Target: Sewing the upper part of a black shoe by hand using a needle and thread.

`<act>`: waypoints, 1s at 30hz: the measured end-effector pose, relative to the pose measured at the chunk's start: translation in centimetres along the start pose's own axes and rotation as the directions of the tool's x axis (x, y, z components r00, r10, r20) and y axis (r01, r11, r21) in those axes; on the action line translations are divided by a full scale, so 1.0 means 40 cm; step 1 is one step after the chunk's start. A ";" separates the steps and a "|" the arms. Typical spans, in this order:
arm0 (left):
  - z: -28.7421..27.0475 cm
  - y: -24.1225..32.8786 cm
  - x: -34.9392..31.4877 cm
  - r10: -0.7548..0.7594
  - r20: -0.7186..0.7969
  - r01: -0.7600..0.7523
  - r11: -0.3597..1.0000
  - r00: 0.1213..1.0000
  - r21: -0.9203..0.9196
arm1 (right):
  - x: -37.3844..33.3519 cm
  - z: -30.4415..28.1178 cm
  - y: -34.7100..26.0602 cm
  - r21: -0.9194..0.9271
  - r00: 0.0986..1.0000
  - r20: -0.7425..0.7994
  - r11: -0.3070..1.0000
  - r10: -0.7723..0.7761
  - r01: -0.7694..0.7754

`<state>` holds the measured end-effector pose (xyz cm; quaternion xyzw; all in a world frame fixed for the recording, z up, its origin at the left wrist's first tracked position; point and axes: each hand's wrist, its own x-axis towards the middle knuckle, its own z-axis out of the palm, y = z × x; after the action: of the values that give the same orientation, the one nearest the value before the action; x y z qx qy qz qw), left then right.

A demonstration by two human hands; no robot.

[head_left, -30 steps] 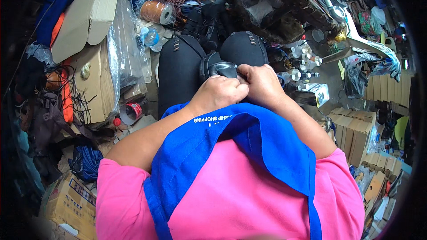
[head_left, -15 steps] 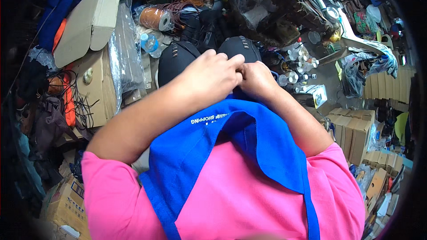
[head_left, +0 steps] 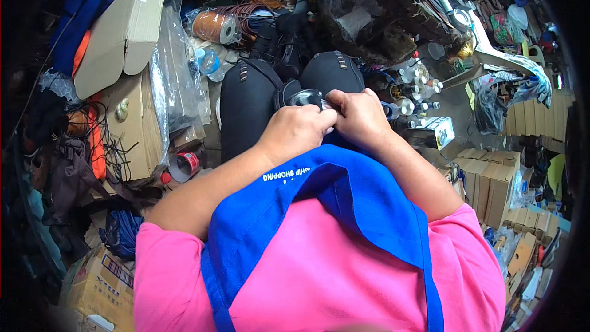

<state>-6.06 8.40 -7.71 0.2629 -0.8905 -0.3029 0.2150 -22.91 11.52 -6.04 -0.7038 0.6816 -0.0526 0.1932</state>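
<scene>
In my lap, between my knees, sits a dark shoe-like item (head_left: pixel 300 96) with a glossy black top; its near part is hidden by my hands, so I cannot tell its exact kind. My left hand (head_left: pixel 300 128) is closed at its near edge, knuckles up. Close beside it, my right hand (head_left: pixel 362 117) is closed too, thumb and fingers pinched together. A small pale-grey bit shows between the two hands, too small to name. Black trousers (head_left: pixel 246 110) cover my legs, and a blue apron (head_left: pixel 258 209) hangs over my pink shirt.
Left of my legs stand folded cardboard (head_left: pixel 117 37), plastic sheeting (head_left: pixel 178 67) and a bottle with a red label (head_left: pixel 184 165). An orange spool (head_left: pixel 214 26) lies ahead. Several small bottles (head_left: pixel 418 89) stand right of my knees, near a stack of cardboard boxes (head_left: pixel 488 178).
My left hand has moved down and nearer my body, uncovering the dark item in my lap. My right hand has shifted slightly right. The red-labelled bottle has come into sight beside my left arm.
</scene>
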 end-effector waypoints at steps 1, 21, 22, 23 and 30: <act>0.003 0.006 -0.001 -0.005 0.001 0.005 1.000 1.000 -0.003 | 0.002 0.000 -0.004 0.001 1.000 0.006 1.000 -0.001 0.001; 0.027 0.025 -0.010 0.027 -0.115 -0.028 1.000 0.993 -0.007 | 0.015 -0.023 0.018 0.116 0.990 0.140 0.993 -0.013 -0.004; 0.027 0.027 -0.008 0.035 -0.120 -0.039 0.999 0.992 -0.030 | 0.017 -0.020 0.018 0.127 0.989 0.149 0.992 -0.006 -0.013; 0.027 0.027 -0.007 0.041 -0.125 -0.048 0.997 0.991 -0.054 | 0.020 -0.017 0.017 0.137 0.987 0.160 0.990 0.000 -0.023; 0.035 0.030 -0.012 0.042 -0.199 -0.057 0.996 0.979 -0.072 | 0.043 -0.003 -0.003 0.058 0.984 0.178 0.998 0.028 -0.039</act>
<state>-6.87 10.10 -8.03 0.2608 -0.8586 -0.3040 0.3199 -22.72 9.80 -6.21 -0.6879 0.6716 -0.0075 0.2752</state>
